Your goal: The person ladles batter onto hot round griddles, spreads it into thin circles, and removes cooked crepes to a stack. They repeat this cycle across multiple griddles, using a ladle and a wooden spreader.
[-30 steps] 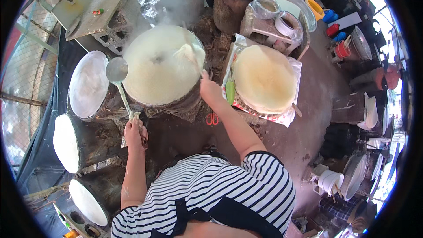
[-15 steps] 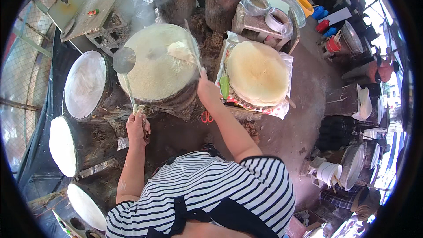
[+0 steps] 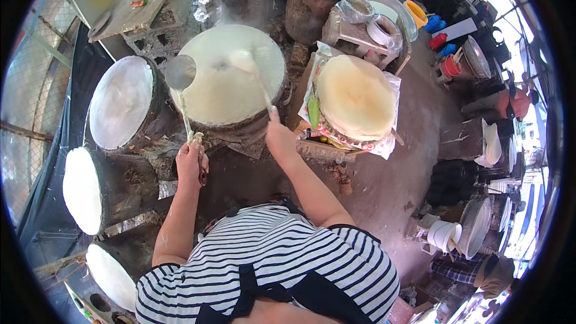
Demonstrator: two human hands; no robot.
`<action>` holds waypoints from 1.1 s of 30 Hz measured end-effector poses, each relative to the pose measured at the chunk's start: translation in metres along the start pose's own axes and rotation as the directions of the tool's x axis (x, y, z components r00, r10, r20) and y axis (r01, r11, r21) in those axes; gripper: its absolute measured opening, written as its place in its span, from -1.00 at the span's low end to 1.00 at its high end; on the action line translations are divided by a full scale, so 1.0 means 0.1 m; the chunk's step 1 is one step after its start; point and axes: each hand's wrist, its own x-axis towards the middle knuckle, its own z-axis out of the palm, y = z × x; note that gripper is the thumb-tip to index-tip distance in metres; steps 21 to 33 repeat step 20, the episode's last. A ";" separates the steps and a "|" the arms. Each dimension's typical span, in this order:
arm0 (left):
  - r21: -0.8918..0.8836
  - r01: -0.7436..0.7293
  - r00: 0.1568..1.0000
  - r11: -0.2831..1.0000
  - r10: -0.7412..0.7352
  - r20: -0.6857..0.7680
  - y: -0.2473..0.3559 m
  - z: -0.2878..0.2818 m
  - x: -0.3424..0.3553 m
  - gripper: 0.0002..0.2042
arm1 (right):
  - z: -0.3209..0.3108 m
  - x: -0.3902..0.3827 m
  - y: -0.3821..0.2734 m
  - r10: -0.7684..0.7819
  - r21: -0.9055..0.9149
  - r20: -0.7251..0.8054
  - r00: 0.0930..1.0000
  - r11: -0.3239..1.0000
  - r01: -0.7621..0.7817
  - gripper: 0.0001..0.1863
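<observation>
My left hand (image 3: 189,162) is closed around the handle of a ladle (image 3: 181,73), whose round metal bowl hangs over the left rim of a large round griddle (image 3: 219,105). A pale, wet-looking layer coats the griddle's surface. Across from it, my right hand (image 3: 280,141) grips the thin handle of a brush (image 3: 245,62); its pale head, blurred by motion, is over the far middle of the griddle. To the right of that hand, a thick round pile of thin flatbreads (image 3: 355,97) rests on plastic sheeting, with a green object (image 3: 314,112) at its left edge.
Several pale-topped round griddles (image 3: 122,103) stand on drum-like bases along the left and at the back. A concrete-block stand (image 3: 144,6) is at the back left. Plastic-lined containers (image 3: 382,30) sit behind the flatbreads. People (image 3: 510,102), buckets and drums line the far right.
The brush has swept left and away from the griddle's right rim, and my right hand has shifted slightly. The ladle stays over the left rim. The whole view has shifted a little.
</observation>
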 end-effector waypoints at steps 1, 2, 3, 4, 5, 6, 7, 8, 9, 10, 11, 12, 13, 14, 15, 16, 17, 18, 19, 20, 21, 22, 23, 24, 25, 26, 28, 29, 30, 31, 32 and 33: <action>-0.007 0.001 1.000 1.000 -0.001 -0.009 0.00 0.00 0.02 -0.80 | 0.06 0.10 -0.10 -0.055 -0.039 0.012 0.998 0.998 0.055 -0.41; -0.013 -0.002 1.000 1.000 0.002 -0.018 0.03 -0.01 0.03 -0.80 | 0.02 0.21 -0.17 -0.097 -0.092 0.044 0.994 0.991 0.100 -0.41; -0.016 0.010 1.000 1.000 -0.011 -0.016 0.04 -0.02 0.01 -0.81 | -0.03 0.28 -0.23 -0.137 -0.143 0.077 0.988 0.979 0.147 -0.41; -0.019 0.017 1.000 1.000 -0.017 -0.021 0.07 -0.05 -0.01 -0.81 | -0.08 0.34 -0.24 -0.137 -0.156 0.089 0.987 0.976 0.150 -0.41; -0.029 0.023 0.999 0.999 -0.023 -0.023 0.08 -0.07 -0.01 -0.82 | -0.17 0.39 -0.18 -0.139 -0.176 0.101 0.985 0.972 0.155 -0.41; -0.012 0.007 0.999 1.000 -0.008 -0.043 0.07 -0.12 0.00 -0.82 | -0.16 0.43 -0.09 -0.095 -0.200 0.038 0.995 0.975 0.100 -0.41; -0.006 0.008 0.999 1.000 -0.008 -0.042 0.05 -0.16 0.02 -0.82 | -0.21 0.46 -0.05 -0.043 -0.154 0.037 0.998 0.987 0.049 -0.42; 0.000 0.009 0.999 1.000 -0.009 -0.042 0.03 -0.20 0.04 -0.83 | -0.19 0.48 -0.05 -0.050 -0.175 0.057 0.997 0.983 0.060 -0.44; 0.006 0.010 0.999 1.000 -0.010 -0.041 0.03 -0.22 0.06 -0.83 | -0.15 0.51 -0.04 -0.057 -0.195 0.077 0.995 0.978 0.071 -0.45; 0.055 -0.006 0.999 0.998 0.009 -0.047 0.04 -0.21 0.09 -0.84 | -0.07 0.57 -0.04 -0.134 -0.197 0.072 0.988 0.970 0.145 -0.46; 0.106 -0.023 0.998 0.994 0.029 -0.051 0.08 -0.18 0.13 -0.84 | 0.01 0.67 -0.07 -0.211 -0.197 0.066 0.975 0.956 0.220 -0.46; 0.157 -0.040 0.997 0.987 0.048 -0.052 0.12 -0.14 0.18 -0.85 | 0.06 0.77 -0.07 -0.283 -0.198 0.059 0.957 0.936 0.289 -0.47; 0.274 -0.082 0.994 0.958 0.097 -0.043 0.16 -0.11 0.27 -0.86 | 0.04 0.86 -0.09 -0.362 -0.208 0.075 0.929 0.905 0.370 -0.47; 0.391 -0.122 0.989 0.912 0.144 -0.029 0.21 -0.10 0.38 -0.86 | 0.00 0.92 -0.13 -0.438 -0.214 0.093 0.894 0.868 0.447 -0.48; 0.501 -0.160 0.982 0.851 0.187 -0.005 0.25 -0.07 0.50 -0.84 | -0.05 0.95 -0.16 -0.507 -0.219 0.108 0.855 0.827 0.518 -0.48; 0.569 -0.283 0.945 0.772 0.327 0.026 0.19 -0.12 0.69 -0.78 | -0.13 0.89 -0.23 -0.462 -0.195 0.100 0.881 0.859 0.473 -0.47; 0.627 -0.392 0.888 0.673 0.455 0.067 0.05 -0.21 0.93 -0.72 | -0.23 0.79 -0.34 -0.418 -0.171 0.097 0.903 0.887 0.429 -0.47; 0.671 -0.489 0.815 0.557 0.566 0.124 -0.02 -0.25 1.09 -0.64 | -0.28 0.70 -0.38 -0.365 -0.151 0.093 0.926 0.914 0.375 -0.46; 0.699 -0.417 0.862 0.581 0.496 0.102 -0.01 -0.22 1.17 -0.59 | -0.22 0.58 -0.30 -0.265 -0.148 0.116 0.957 0.948 0.281 -0.41; 0.725 -0.343 0.903 0.597 0.423 0.079 0.02 -0.16 1.22 -0.54 | -0.09 0.42 -0.15 -0.161 -0.145 0.137 0.977 0.973 0.181 -0.34; 0.725 -0.343 0.903 0.597 0.423 0.079 0.02 -0.16 1.22 -0.54 | -0.09 0.42 -0.15 -0.161 -0.145 0.137 0.977 0.973 0.181 -0.34; 0.725 -0.343 0.903 0.597 0.423 0.079 0.02 -0.16 1.22 -0.54 | -0.09 0.42 -0.15 -0.161 -0.145 0.137 0.977 0.973 0.181 -0.34; 0.725 -0.343 0.903 0.597 0.423 0.079 0.02 -0.16 1.22 -0.54 | -0.09 0.42 -0.15 -0.161 -0.145 0.137 0.977 0.973 0.181 -0.34; 0.725 -0.343 0.903 0.597 0.423 0.079 0.02 -0.16 1.22 -0.54 | -0.09 0.42 -0.15 -0.161 -0.145 0.137 0.977 0.973 0.181 -0.34; 0.725 -0.343 0.903 0.597 0.423 0.079 0.02 -0.16 1.22 -0.54 | -0.09 0.42 -0.15 -0.161 -0.145 0.137 0.977 0.973 0.181 -0.34; 0.725 -0.343 0.903 0.597 0.423 0.079 0.02 -0.16 1.22 -0.54 | -0.09 0.42 -0.15 -0.161 -0.145 0.137 0.977 0.973 0.181 -0.34; 0.725 -0.343 0.903 0.597 0.423 0.079 0.02 -0.16 1.22 -0.54 | -0.09 0.42 -0.15 -0.161 -0.145 0.137 0.977 0.973 0.181 -0.34; 0.725 -0.343 0.903 0.597 0.423 0.079 0.02 -0.16 1.22 -0.54 | -0.09 0.42 -0.15 -0.161 -0.145 0.137 0.977 0.973 0.181 -0.34; 0.725 -0.343 0.903 0.597 0.423 0.079 0.02 -0.16 1.22 -0.54 | -0.09 0.42 -0.15 -0.161 -0.145 0.137 0.977 0.973 0.181 -0.34; 0.725 -0.343 0.903 0.597 0.423 0.079 0.02 -0.16 1.22 -0.54 | -0.09 0.42 -0.15 -0.161 -0.145 0.137 0.977 0.973 0.181 -0.34; 0.725 -0.343 0.903 0.597 0.423 0.079 0.02 -0.16 1.22 -0.54 | -0.09 0.42 -0.15 -0.161 -0.145 0.137 0.977 0.973 0.181 -0.34; 0.725 -0.343 0.903 0.597 0.423 0.079 0.02 -0.16 1.22 -0.54 | -0.09 0.42 -0.15 -0.161 -0.145 0.137 0.977 0.973 0.181 -0.34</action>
